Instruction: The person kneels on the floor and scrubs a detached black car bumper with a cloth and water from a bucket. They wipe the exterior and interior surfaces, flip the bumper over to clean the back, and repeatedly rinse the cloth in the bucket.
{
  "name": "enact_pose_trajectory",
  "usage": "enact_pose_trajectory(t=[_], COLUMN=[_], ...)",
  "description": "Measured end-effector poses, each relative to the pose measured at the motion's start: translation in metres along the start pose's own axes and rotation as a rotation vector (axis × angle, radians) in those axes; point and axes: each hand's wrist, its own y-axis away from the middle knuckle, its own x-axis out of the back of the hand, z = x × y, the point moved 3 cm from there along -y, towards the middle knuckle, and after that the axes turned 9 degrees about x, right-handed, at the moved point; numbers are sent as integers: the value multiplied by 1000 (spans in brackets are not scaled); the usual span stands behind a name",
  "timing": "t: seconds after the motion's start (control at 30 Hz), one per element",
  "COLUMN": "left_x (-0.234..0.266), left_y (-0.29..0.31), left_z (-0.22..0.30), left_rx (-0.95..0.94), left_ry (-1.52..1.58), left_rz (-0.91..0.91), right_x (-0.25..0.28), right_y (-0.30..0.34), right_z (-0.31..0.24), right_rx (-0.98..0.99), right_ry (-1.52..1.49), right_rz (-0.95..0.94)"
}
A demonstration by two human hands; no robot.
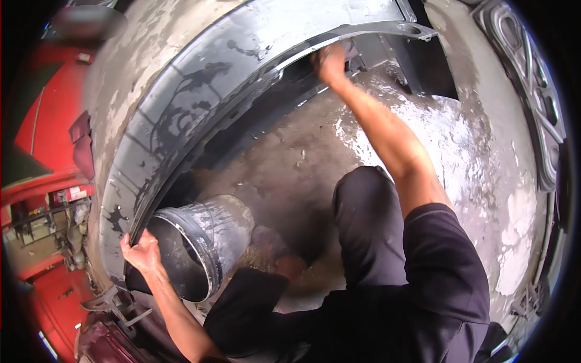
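- Left hand (143,252) is gripping the near end of the curved grey panel (181,103), which is arcing from lower left up to the top. That metal's looking wet, so I'm worrying about fingers sliding off and that end shifting.
- Grey bucket (229,228) is sitting just inside the arc, right beside that hand. It's kinda getting in the way; a stray elbow could be knocking it. Can't tell what's inside.
- Dark-trousered knee (370,212) is poking up on the right, crowding the space under the outstretched arm.
- Right hand (331,63) is reaching to the panel's far inner rim, curling round a small greyish thing (349,48). Too blurry to tell if it's rag or pad. The rim's looking thin, so a slip could be costing some skin.
- Floor (284,157) is shining wet toward the right, so footing's looking iffy.
- Farther out, red bodywork (57,121) is standing off left, and a silvery openwork frame (535,75) is lining the far right.
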Motion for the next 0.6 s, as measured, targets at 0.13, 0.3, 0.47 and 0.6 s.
enact_pose_trajectory(t=[0.13, 0.3, 0.47, 0.6], left_x=[-18, -26, -8, -17], left_y=[-2, 7, -3, -4], left_z=[-8, -19, -2, -3], left_rx=[5, 36, 11, 29], left_ry=[-45, -47, -96, -99], left_rz=[-37, -23, -53, -69], right_x=[4, 29, 37, 94], right_y=[49, 49, 14, -5], right_z=[-158, -119, 62, 198], right_rx=[520, 629, -173, -146], right_ry=[-140, -15, -175, 91], right_rz=[-82, -198, -23, 63])
